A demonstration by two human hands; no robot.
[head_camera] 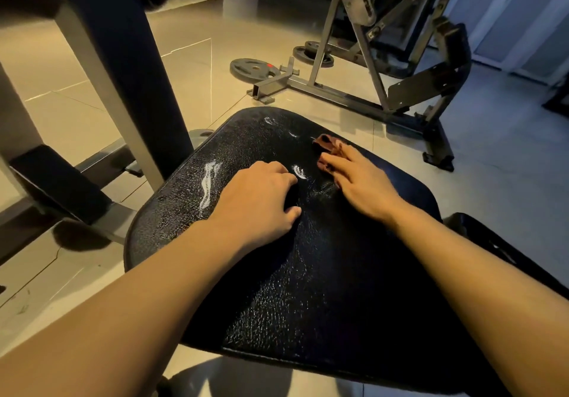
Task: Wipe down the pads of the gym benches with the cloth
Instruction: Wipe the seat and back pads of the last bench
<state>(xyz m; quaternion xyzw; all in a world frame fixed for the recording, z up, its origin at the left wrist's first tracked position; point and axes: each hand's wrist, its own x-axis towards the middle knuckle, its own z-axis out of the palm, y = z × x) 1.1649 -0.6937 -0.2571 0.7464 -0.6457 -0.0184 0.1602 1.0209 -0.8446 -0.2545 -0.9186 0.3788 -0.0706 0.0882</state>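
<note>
A black, cracked bench pad (pixel 286 273) fills the middle of the view, with white scuffs on its far half. A small brown cloth (pixel 325 147) lies bunched near the pad's far right edge. My right hand (pixel 361 185) lies flat on the cloth, fingers stretched over it and pressing it onto the pad. My left hand (pixel 261 199) rests on the pad just left of it, fingers curled with the tips on the surface and nothing in them.
Grey frame posts (pixel 123 88) of a machine rise at the left. Another bench frame (pixel 369 101) stands beyond the pad, with weight plates (pixel 254 68) on the tiled floor beside it. A second black pad (pixel 505 252) begins at the right.
</note>
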